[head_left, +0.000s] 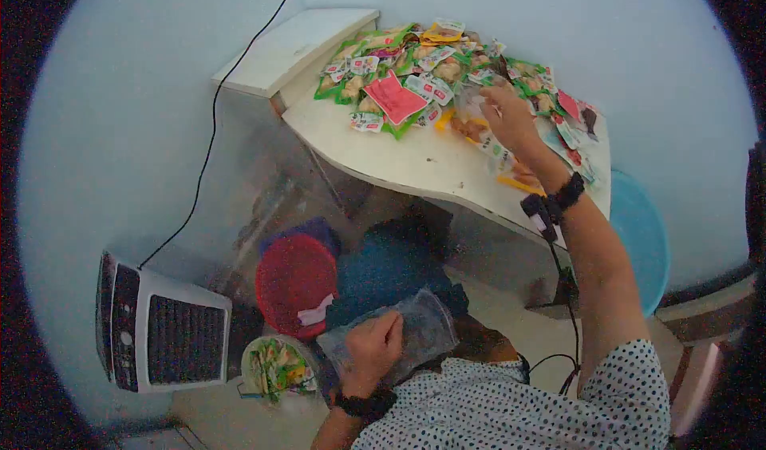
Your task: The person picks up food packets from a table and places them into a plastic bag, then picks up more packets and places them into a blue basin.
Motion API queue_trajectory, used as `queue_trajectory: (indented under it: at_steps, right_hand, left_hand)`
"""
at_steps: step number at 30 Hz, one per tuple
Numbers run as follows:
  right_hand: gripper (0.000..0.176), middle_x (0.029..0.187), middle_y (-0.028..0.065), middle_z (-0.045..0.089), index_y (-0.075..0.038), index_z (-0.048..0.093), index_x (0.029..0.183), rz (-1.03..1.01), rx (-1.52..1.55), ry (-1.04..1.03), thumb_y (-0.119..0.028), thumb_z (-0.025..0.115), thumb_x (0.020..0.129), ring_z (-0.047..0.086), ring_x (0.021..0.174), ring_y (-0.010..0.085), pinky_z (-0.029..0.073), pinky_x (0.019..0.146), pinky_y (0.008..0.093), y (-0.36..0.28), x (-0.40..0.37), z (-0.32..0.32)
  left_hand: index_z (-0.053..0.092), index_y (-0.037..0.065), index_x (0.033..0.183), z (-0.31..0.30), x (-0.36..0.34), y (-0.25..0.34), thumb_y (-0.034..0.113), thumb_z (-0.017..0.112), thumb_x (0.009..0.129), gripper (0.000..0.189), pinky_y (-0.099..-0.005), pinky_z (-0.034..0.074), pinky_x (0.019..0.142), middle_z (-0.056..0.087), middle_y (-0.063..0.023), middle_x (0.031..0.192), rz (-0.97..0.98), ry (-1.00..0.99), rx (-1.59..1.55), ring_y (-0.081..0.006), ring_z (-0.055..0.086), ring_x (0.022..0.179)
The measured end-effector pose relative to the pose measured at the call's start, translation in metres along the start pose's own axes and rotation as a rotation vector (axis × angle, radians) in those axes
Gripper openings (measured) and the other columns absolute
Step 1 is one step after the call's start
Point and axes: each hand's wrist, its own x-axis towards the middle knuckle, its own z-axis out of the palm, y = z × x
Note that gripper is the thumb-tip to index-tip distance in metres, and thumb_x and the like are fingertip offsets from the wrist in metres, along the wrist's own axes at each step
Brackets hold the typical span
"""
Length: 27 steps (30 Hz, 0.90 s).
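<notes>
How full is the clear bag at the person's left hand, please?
Apparently empty: the clear bag looks flat and see-through, with no contents visible.

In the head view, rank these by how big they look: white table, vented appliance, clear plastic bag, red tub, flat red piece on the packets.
1. White table
2. Vented appliance
3. Clear plastic bag and red tub: too alike to rank; the left hand covers part of the bag
4. Flat red piece
</notes>
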Motion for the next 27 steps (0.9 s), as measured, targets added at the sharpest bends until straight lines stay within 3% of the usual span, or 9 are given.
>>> queue_trajectory:
  at_steps: [3,6,12,15,18,24,27]
  right_hand:
    - [0.037,0.100,0.0177,0.066,-0.002,0.063,0.110,-0.001,-0.116,-0.131,-0.025,0.066,0.082,0.064,0.091,0.0331,0.049,0.079,0.0398,0.004,-0.033,-0.019]
    - [0.042,0.109,0.0175,0.065,-0.002,0.063,0.112,0.114,-0.277,-0.466,-0.029,0.067,0.080,0.063,0.096,0.0339,0.050,0.082,0.0405,-0.014,-0.054,-0.037]
    - [0.040,0.108,0.0210,0.063,0.004,0.061,0.106,-0.151,-0.443,-0.077,-0.025,0.066,0.080,0.060,0.101,0.0361,0.046,0.090,0.0439,-0.006,-0.075,-0.004]
    - [0.030,0.103,0.0201,0.063,0.004,0.060,0.100,0.124,-0.458,-0.401,-0.017,0.063,0.079,0.060,0.099,0.0342,0.046,0.090,0.0451,-0.018,-0.059,-0.002]
    - [0.023,0.101,0.0180,0.063,0.002,0.060,0.096,0.055,-0.695,-0.483,-0.012,0.060,0.077,0.060,0.100,0.0317,0.046,0.089,0.0441,-0.018,-0.052,0.002]
    - [0.016,0.093,0.0145,0.062,-0.002,0.059,0.089,-0.371,-0.704,-0.201,-0.005,0.058,0.073,0.059,0.096,0.0305,0.043,0.091,0.0424,-0.033,-0.066,-0.024]
    - [0.013,0.092,0.0136,0.061,-0.002,0.058,0.086,-0.440,-0.661,-0.206,-0.002,0.058,0.073,0.057,0.097,0.0309,0.043,0.093,0.0437,-0.055,-0.096,-0.046]
  left_hand:
    - [0.067,0.006,0.090,-0.004,-0.003,0.009,0.007,0.071,0.078,0.012,-0.0366,0.046,0.049,0.062,-0.0100,0.066,0.048,0.030,0.016,-0.0268,0.060,0.055]
    - [0.067,0.006,0.090,-0.013,-0.003,0.023,0.009,0.070,0.079,0.012,-0.0367,0.046,0.050,0.061,-0.0090,0.066,0.101,0.007,0.062,-0.0259,0.060,0.056]
    - [0.065,0.007,0.101,-0.033,0.005,0.040,0.015,0.069,0.080,0.023,-0.0381,0.044,0.055,0.056,-0.0061,0.065,0.158,-0.181,0.193,-0.0247,0.058,0.062]
    - [0.062,0.008,0.107,-0.030,-0.001,0.039,0.018,0.070,0.080,0.030,-0.0392,0.043,0.058,0.056,-0.0060,0.069,0.107,-0.285,0.246,-0.0254,0.058,0.065]
    - [0.061,0.008,0.108,-0.032,-0.005,0.044,0.021,0.070,0.081,0.031,-0.0398,0.044,0.059,0.058,-0.0073,0.073,0.074,-0.247,0.256,-0.0271,0.059,0.068]
    - [0.060,0.006,0.102,-0.025,-0.020,0.051,0.023,0.069,0.082,0.028,-0.0416,0.046,0.063,0.060,-0.0116,0.079,0.071,-0.183,0.174,-0.0315,0.059,0.070]
    - [0.060,0.005,0.100,-0.017,-0.024,0.056,0.021,0.070,0.081,0.027,-0.0431,0.046,0.067,0.060,-0.0141,0.085,0.005,-0.241,0.161,-0.0338,0.059,0.076]
